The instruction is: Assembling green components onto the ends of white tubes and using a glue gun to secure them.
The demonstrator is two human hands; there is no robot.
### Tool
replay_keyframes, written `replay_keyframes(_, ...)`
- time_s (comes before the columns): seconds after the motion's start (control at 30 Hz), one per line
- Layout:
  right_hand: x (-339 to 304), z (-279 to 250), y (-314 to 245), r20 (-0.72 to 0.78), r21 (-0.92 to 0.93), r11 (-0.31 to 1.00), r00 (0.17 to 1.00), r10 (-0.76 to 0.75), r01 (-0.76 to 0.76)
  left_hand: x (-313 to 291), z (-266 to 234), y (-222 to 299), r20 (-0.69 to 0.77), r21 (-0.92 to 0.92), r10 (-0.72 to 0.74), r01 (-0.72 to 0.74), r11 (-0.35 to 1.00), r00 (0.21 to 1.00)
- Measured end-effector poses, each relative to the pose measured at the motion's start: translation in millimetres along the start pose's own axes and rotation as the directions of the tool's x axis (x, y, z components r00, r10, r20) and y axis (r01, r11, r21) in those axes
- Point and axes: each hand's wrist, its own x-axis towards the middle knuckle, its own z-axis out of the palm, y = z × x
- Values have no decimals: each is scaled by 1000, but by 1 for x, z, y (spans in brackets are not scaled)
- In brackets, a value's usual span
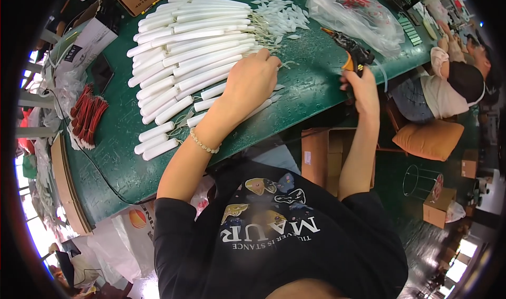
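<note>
Lying side by side in slanted rows, the white tubes [213,27] are spread across the green table [305,85], thin cords [258,26] showing at many right ends. The left hand [253,76] is held over the tubes' right ends, its fingers bent; whether anything is pinched there cannot be told. By the right hand [363,90] a black-and-orange glue gun [357,52] is gripped, fingers wrapped around it. Flame-shaped pieces [284,17] are scattered near the cords, beside a clear plastic bag [369,27]. Red wires [88,114] are bundled at the left.
</note>
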Motion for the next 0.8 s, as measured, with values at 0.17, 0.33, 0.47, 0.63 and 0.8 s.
replay_keyframes(0.17,-10,51,-12,288,213,977,956,-53,-10,2,-13,2,63,-271,-142,154,950,988)
replay_keyframes(0.33,-12,71,-13,302,289,957,950,-80,-11,3,-13,3,75,-307,-145,161,938,987)
replay_keyframes(0.47,-15,72,-15,168,274,962,983,-70,21,3,-16,3,124,-337,-155,188,922,980)
replay_keyframes(0.63,-20,69,-18,235,203,978,967,-96,48,3,-13,1,121,-415,-129,168,894,984)
replay_keyframes(0.8,-23,68,-22,327,186,982,940,-98,37,5,-17,2,197,-443,-117,195,875,973)
